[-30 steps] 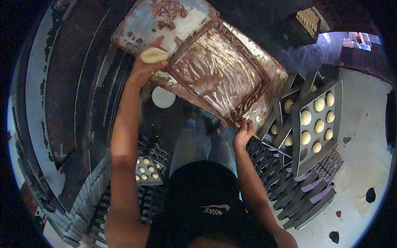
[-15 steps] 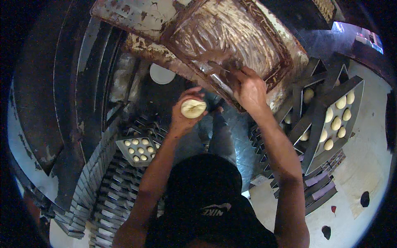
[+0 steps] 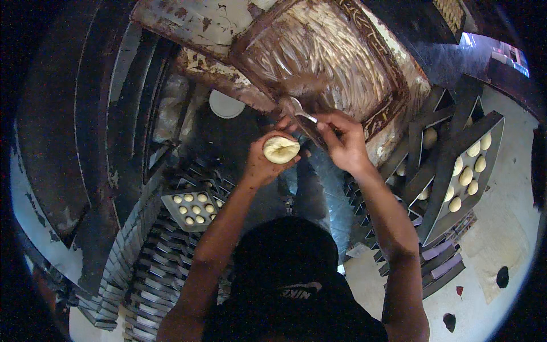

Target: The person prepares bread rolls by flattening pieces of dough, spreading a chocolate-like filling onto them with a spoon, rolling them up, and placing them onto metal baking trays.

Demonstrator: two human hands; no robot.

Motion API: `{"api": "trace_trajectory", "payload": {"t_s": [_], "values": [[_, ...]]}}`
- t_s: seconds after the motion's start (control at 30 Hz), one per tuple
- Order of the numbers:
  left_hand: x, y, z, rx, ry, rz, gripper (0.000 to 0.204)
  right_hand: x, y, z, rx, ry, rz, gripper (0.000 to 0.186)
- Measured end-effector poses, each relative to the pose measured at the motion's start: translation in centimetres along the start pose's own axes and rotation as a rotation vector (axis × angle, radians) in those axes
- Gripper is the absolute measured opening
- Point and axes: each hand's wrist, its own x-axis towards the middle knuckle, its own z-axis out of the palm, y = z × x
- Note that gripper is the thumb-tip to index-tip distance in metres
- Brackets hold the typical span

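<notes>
My left hand (image 3: 263,162) cups a pale round piece of dough (image 3: 281,149) in its palm, held in front of me. My right hand (image 3: 341,139) grips a metal spoon (image 3: 300,111) whose bowl lies at the near edge of a large rectangular tray (image 3: 393,122) smeared with brown paste. The spoon tip is just above the dough, a short gap apart. Both forearms rise from the lower edge on either side of my dark cap (image 3: 288,256).
A dark baking tray (image 3: 441,208) holding several dough balls stands at the right among stacked empty trays. A small tray (image 3: 174,199) of dough balls rests on stacked trays at the lower left. A white round lid (image 3: 225,105) lies under the worn table (image 3: 188,23).
My left hand brought the dough down from the table's far left to the middle. My right hand rose from the tray's near edge and now holds the spoon over it.
</notes>
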Motion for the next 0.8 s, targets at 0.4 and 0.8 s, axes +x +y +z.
{"api": "trace_trajectory", "payload": {"t_s": [0.4, 0.8], "values": [[-4.0, 17.7, 5.2, 0.215, 0.068, 0.318, 0.052, -4.3, -15.0, -5.0, 0.008, 0.251, -0.507, 0.027], [-2.5, 16.8, 5.0, 0.544, -0.053, 0.408, 0.051, -6.4, -11.3, -3.9, -0.406, 0.224, -0.512, 0.049]]}}
